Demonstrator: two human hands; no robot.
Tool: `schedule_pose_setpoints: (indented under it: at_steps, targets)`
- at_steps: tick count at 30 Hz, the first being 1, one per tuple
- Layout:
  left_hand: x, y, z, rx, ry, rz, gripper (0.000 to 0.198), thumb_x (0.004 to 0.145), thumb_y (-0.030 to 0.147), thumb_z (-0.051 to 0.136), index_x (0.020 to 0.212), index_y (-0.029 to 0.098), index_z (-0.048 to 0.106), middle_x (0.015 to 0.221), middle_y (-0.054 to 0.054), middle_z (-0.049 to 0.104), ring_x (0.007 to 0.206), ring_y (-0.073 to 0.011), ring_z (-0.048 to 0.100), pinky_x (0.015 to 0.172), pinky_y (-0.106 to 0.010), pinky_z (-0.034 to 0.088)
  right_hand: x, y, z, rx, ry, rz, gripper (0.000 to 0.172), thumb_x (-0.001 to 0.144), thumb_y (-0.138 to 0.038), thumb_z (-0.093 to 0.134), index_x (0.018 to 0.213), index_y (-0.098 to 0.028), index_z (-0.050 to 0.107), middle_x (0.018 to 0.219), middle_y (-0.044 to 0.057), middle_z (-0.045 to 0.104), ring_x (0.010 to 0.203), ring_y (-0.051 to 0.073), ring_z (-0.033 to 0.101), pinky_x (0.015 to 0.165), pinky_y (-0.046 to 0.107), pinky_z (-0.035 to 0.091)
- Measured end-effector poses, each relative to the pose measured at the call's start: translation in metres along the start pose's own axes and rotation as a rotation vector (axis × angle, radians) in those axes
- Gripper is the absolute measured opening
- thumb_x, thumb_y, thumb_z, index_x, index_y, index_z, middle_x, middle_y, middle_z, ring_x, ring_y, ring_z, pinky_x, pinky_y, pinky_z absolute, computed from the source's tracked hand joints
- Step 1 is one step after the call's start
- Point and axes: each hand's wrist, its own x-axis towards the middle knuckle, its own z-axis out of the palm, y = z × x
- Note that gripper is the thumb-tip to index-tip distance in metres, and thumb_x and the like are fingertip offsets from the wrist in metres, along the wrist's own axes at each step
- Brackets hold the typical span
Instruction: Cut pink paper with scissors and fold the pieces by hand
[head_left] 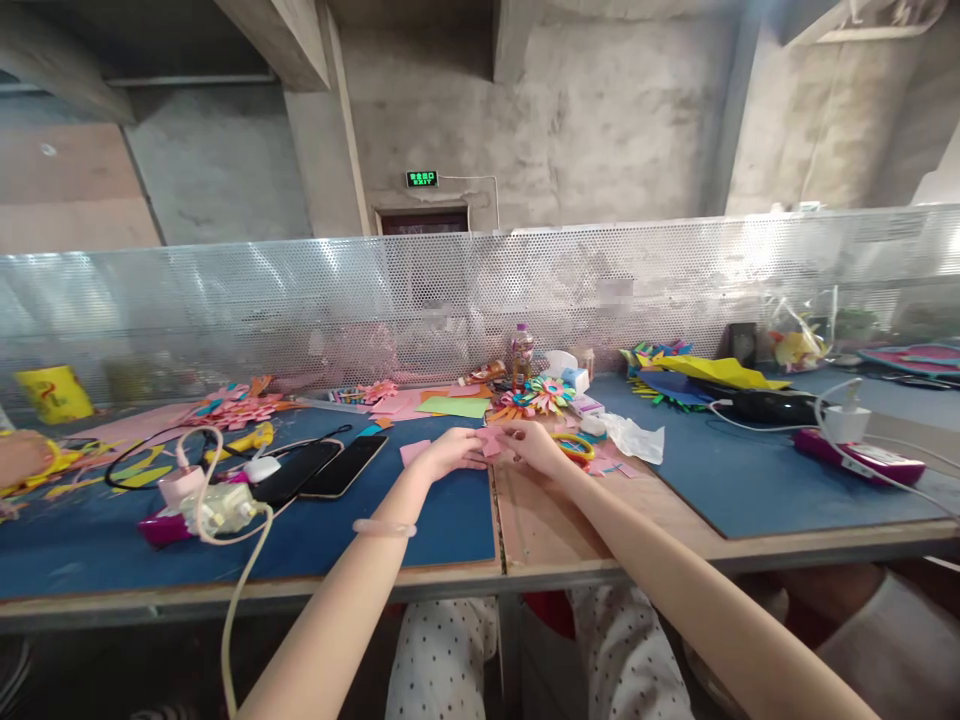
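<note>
Between my two hands is a small piece of pink paper (491,441), held just above the table's middle. My left hand (454,452) has its fingers closed on the paper's left side. From the right, my right hand (531,445) pinches the same piece. Another pink paper piece (414,453) lies on the blue mat left of my left hand. Scissors with yellow and red handles (574,448) rest just right of my right hand, among pink scraps. Behind the hands lie a green paper sheet (452,406) and a multicoloured paper flower (546,396).
A black phone (346,467) and a power strip with cables (217,508) lie to the left. A bottle (522,356) stands at the back, before a perforated metal screen (300,310). Crumpled white plastic (636,438) and a purple power strip (859,458) are to the right. Another person's hand (26,458) shows far left.
</note>
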Motion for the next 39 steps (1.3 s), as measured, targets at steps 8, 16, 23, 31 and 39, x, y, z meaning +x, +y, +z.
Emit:
schedule_pose_setpoints:
  at_steps: [8, 16, 23, 31, 39]
  targets:
    - [0.0, -0.002, -0.005, 0.011, -0.042, 0.002, 0.029, 0.069, 0.023, 0.066, 0.095, 0.012, 0.061, 0.082, -0.009, 0.067, 0.076, -0.0184, 0.065, 0.077, -0.034, 0.05, -0.004, -0.004, 0.0, -0.025, -0.009, -0.024, 0.021, 0.074, -0.033, 0.052, 0.08, -0.017, 0.063, 0.071, 0.002, 0.061, 0.053, 0.011, 0.05, 0.046, 0.02, 0.041]
    - [0.0, -0.001, -0.004, 0.03, -0.055, -0.007, 0.028, 0.072, 0.021, 0.064, 0.098, 0.012, 0.061, 0.082, -0.009, 0.067, 0.076, -0.0163, 0.064, 0.077, -0.032, 0.049, -0.009, -0.015, -0.004, -0.069, -0.004, -0.008, 0.022, 0.074, -0.036, 0.053, 0.076, -0.016, 0.062, 0.069, 0.002, 0.061, 0.052, 0.012, 0.05, 0.048, 0.022, 0.041]
    - [0.001, -0.002, -0.006, 0.026, -0.076, -0.01, 0.027, 0.07, 0.022, 0.067, 0.094, 0.012, 0.062, 0.081, -0.008, 0.066, 0.075, -0.0162, 0.064, 0.077, -0.032, 0.049, -0.009, -0.012, -0.003, -0.124, 0.019, -0.028, 0.022, 0.073, -0.037, 0.053, 0.063, -0.017, 0.054, 0.058, -0.001, 0.053, 0.052, 0.011, 0.048, 0.05, 0.022, 0.038]
    - [0.001, -0.002, -0.012, 0.027, -0.101, -0.02, 0.028, 0.064, 0.027, 0.072, 0.087, 0.013, 0.062, 0.073, -0.005, 0.064, 0.071, -0.0151, 0.063, 0.078, -0.034, 0.048, -0.004, -0.004, 0.0, -0.177, 0.003, -0.117, 0.025, 0.075, -0.037, 0.05, 0.06, -0.017, 0.051, 0.055, -0.002, 0.048, 0.053, 0.011, 0.043, 0.052, 0.021, 0.034]
    - [0.001, -0.002, -0.015, 0.036, -0.137, -0.023, 0.031, 0.067, 0.027, 0.07, 0.093, 0.013, 0.062, 0.084, -0.008, 0.065, 0.08, -0.0174, 0.064, 0.079, -0.032, 0.048, -0.004, -0.002, 0.001, -0.216, 0.014, -0.103, 0.024, 0.073, -0.035, 0.051, 0.058, -0.018, 0.048, 0.054, -0.003, 0.046, 0.054, 0.011, 0.042, 0.052, 0.021, 0.033]
